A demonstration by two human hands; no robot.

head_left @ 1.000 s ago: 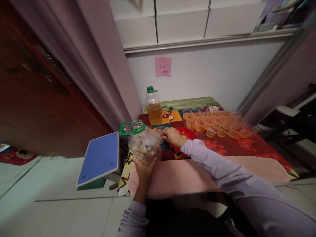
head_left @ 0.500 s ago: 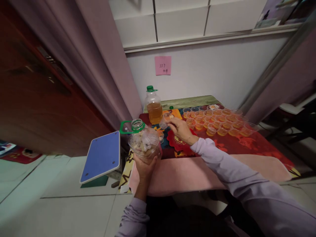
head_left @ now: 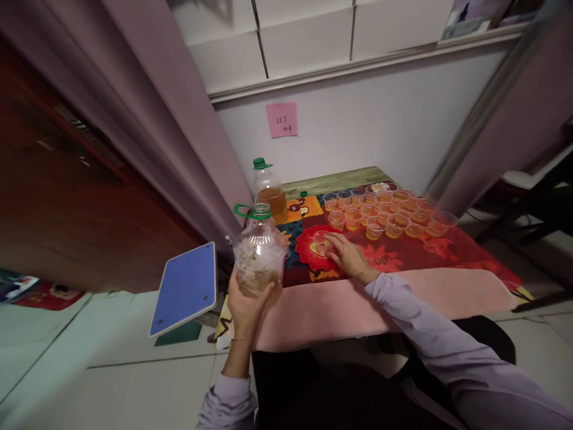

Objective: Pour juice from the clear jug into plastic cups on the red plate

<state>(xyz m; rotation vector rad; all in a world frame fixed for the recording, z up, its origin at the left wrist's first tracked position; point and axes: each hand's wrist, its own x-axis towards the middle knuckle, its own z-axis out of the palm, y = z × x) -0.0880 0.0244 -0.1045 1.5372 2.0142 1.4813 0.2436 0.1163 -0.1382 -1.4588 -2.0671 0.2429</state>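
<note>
My left hand [head_left: 246, 304] is wrapped round the lower part of a clear plastic jug [head_left: 259, 254] with a green handle and no cap on its mouth. Cloudy contents and some pale liquid show through its wall. Over a red scalloped plate [head_left: 304, 254], my right hand [head_left: 349, 255] grips a small clear plastic cup [head_left: 321, 242] by its side. Whether the cup rests on the plate or hovers just above it, I cannot tell. Several clear cups of amber liquid [head_left: 376, 226] stand in rows to the right.
A second jug [head_left: 271, 194], green-capped and part full of amber liquid, stands behind. A loose green cap [head_left: 304, 193] lies near the table's back edge. Pink cloth [head_left: 322, 316] covers the front edge. A blue board [head_left: 184, 289] is at the left, a pink note [head_left: 282, 119] on the wall.
My right hand has brought the small cup from beside the jug rightward and down to the red plate. The held jug has gone from tilted to nearly upright. The view has shifted slightly.
</note>
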